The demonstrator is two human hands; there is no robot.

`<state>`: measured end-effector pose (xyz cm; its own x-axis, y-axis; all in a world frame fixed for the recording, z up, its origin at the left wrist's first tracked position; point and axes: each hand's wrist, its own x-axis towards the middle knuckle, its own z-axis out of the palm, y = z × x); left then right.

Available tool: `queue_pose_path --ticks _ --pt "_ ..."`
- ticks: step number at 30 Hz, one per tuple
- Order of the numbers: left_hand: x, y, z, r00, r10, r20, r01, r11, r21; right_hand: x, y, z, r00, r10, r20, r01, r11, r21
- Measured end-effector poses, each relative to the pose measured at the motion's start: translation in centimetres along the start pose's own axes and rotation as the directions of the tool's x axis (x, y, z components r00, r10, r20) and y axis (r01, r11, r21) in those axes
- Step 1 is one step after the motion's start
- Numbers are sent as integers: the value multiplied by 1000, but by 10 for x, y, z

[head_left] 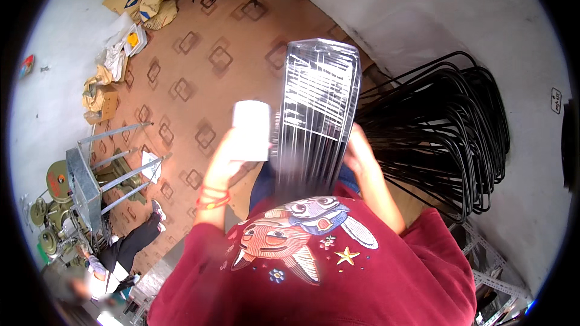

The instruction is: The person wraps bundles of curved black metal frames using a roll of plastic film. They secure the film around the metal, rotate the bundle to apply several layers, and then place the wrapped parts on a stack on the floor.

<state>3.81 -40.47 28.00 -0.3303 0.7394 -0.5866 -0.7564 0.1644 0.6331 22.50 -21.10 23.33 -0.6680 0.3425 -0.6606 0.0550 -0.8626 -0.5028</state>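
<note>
A tall bundle of thin black metal wire frames (317,108) stands upright in front of my body, its upper part covered in shiny clear plastic film. My left hand (225,156) is closed round a plain white object (251,130), shaped like a roll or a block, beside the bundle's left side. Whether that white object touches the bundle I cannot tell. On the bundle's right side lies my right hand (357,150), curled against the wires, with its fingertips partly hidden behind them. The bundle's lower end is blurred near my lap.
To the right, a big stack of bent black metal frames (447,133) leans by the wall. At the left are a metal-legged stool (84,187), a green machine (57,205) and a seated person (121,253). Cardboard boxes (109,105) line the left wall. A white slotted rack (495,265) is at lower right.
</note>
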Motion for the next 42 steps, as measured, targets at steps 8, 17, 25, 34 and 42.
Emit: queue_pose_path --ticks 8,17,25,34,42 --pt "-41 25 90 867 451 213 -439 486 755 -78 -10 91 779 -391 490 620 596 -510" --pt "9 4 141 601 629 492 -579 -82 811 -133 -31 28 908 -400 -123 386 914 -126" --pt "44 -93 68 980 -125 -154 174 913 369 -49 62 -110 991 23 -134 -31 998 -58" --pt "30 -106 -2 997 -47 -54 66 897 437 -41 50 -3 974 205 92 -199 977 -75" --pt "-98 13 74 960 256 117 -270 723 636 -111 -4 35 924 -379 49 344 769 -539"
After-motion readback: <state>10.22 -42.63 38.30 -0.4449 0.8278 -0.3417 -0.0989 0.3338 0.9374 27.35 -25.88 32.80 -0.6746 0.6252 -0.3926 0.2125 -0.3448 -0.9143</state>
